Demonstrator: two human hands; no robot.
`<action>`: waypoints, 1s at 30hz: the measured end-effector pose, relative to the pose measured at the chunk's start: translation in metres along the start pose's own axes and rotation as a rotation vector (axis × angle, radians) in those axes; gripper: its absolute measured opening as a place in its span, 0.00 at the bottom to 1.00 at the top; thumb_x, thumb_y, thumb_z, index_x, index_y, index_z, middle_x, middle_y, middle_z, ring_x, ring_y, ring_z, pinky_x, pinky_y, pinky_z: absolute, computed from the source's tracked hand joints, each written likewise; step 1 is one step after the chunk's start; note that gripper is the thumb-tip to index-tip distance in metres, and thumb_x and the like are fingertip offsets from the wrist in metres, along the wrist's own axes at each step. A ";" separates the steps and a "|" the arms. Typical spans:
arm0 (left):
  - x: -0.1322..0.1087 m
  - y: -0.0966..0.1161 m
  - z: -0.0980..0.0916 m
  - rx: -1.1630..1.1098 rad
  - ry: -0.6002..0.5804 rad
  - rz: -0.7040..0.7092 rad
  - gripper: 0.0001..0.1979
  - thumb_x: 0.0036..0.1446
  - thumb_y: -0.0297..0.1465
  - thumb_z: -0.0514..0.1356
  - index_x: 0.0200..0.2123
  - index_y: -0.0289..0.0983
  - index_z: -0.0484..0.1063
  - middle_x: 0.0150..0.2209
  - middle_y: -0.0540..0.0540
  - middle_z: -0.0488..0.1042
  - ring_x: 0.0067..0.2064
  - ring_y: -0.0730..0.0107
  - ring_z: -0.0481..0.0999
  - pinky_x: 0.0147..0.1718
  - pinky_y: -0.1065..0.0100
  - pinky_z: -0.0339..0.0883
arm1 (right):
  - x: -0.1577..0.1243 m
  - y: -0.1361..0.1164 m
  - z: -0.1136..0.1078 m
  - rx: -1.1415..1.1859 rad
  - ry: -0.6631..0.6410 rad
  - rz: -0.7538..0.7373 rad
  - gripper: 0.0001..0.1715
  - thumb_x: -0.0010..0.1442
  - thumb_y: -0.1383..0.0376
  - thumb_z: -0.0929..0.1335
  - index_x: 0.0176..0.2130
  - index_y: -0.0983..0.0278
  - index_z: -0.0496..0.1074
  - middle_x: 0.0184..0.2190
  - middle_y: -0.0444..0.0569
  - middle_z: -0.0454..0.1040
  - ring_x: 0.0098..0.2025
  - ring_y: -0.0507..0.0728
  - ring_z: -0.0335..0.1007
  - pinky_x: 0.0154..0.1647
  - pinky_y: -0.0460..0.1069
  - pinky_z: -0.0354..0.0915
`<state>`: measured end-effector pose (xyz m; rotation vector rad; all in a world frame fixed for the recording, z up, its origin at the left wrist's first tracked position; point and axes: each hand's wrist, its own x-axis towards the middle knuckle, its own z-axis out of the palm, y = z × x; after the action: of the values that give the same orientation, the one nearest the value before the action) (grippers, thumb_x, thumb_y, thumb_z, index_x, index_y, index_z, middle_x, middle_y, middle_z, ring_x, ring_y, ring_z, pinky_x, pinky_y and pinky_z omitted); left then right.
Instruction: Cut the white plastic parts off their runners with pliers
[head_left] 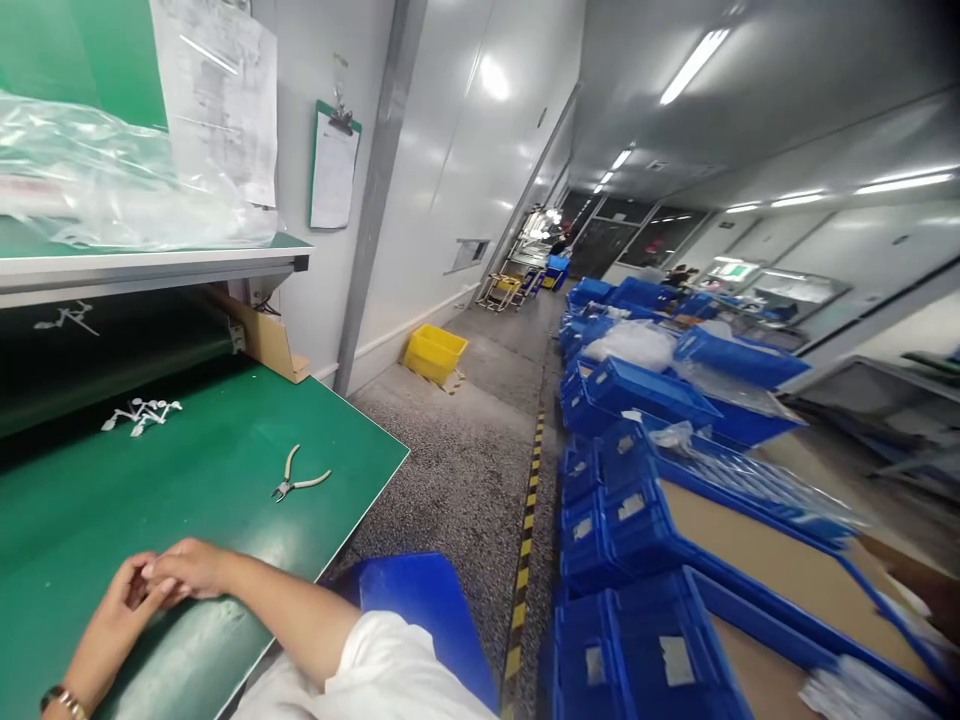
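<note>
My left hand (133, 592), with a watch (64, 702) at the wrist, rests over the front of the green work table (225, 465). My right hand (193, 568) meets it from the right. The fingers of both hands are curled and pressed against each other, and no object shows between them. Beyond my right hand, a pair of cutting pliers (291, 484) with pale handles lies spread on the table. Farther back on the left sits a small cluster of white branched plastic pieces (142, 414), apart from both hands.
A dark conveyor belt (112, 350) runs under a shelf (150, 268) bearing clear plastic bags (112, 190). Right of the table are a blue seat-like surface (420, 610), striped floor tape (530, 500) and stacked blue crates (630, 500). A yellow bin (435, 352) stands by the wall.
</note>
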<state>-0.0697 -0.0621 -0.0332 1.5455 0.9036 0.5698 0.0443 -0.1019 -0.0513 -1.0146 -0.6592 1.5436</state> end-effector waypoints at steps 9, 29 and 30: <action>0.003 -0.010 -0.004 0.106 -0.019 0.017 0.28 0.31 0.56 0.64 0.24 0.39 0.62 0.20 0.54 0.68 0.27 0.66 0.71 0.26 0.68 0.68 | 0.004 -0.001 -0.002 0.015 -0.055 0.058 0.13 0.54 0.61 0.66 0.22 0.66 0.69 0.09 0.35 0.53 0.11 0.45 0.43 0.13 0.43 0.38; 0.002 -0.013 0.018 -0.002 -0.005 0.179 0.20 0.35 0.42 0.66 0.31 0.38 0.66 0.29 0.47 0.68 0.33 0.66 0.67 0.34 0.69 0.62 | -0.030 -0.012 -0.001 -0.136 0.017 -0.011 0.27 0.56 0.52 0.67 0.17 0.64 0.55 0.12 0.32 0.47 0.13 0.42 0.39 0.13 0.40 0.41; 0.001 -0.015 0.019 -0.003 0.006 0.170 0.21 0.33 0.42 0.66 0.29 0.38 0.65 0.27 0.49 0.67 0.31 0.68 0.65 0.31 0.70 0.61 | -0.033 -0.014 0.001 -0.163 0.022 -0.011 0.29 0.53 0.50 0.68 0.15 0.63 0.54 0.11 0.33 0.46 0.13 0.42 0.39 0.13 0.41 0.40</action>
<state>-0.0574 -0.0731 -0.0510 1.6282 0.7792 0.6971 0.0504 -0.1303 -0.0309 -1.1457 -0.7836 1.4854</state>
